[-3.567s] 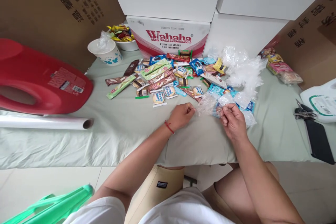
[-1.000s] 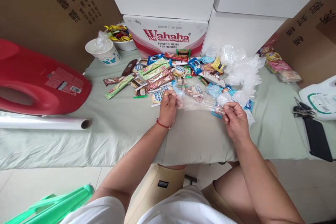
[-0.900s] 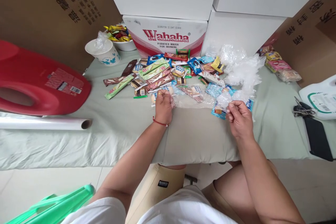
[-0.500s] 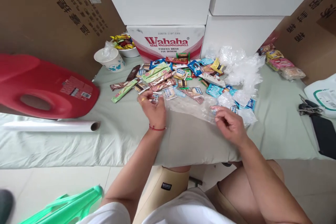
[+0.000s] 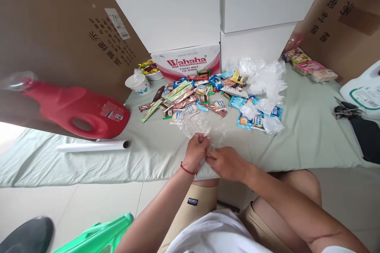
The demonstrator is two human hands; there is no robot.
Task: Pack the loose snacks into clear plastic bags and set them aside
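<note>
My left hand (image 5: 197, 151) is closed on a clear plastic bag (image 5: 192, 123), whose crumpled body spreads on the cloth just beyond my fingers. Close against it, my right hand (image 5: 228, 162) pinches the same thin plastic between thumb and fingers. Past the bag lies a loose pile of wrapped snacks (image 5: 181, 94) in green, brown, blue and red packets. A small white-and-blue packet (image 5: 177, 116) rests at the bag's left edge. To the right, blue snack packets (image 5: 237, 102) lie partly under crumpled clear plastic bags (image 5: 264, 83).
A paper cup (image 5: 138, 85) and a bowl of candies (image 5: 152, 72) stand at the back left. Left of me are a red jug (image 5: 89, 106) and a white roll (image 5: 95, 146). Keys (image 5: 346, 110), a black phone (image 5: 366, 136) and a white bottle (image 5: 365, 91) sit at right. Boxes (image 5: 184, 63) line the back.
Both hands have come together near the table's front edge. The clear plastic, earlier stretched flat between them, is now gathered and bunched in them. The camera view has shifted.
</note>
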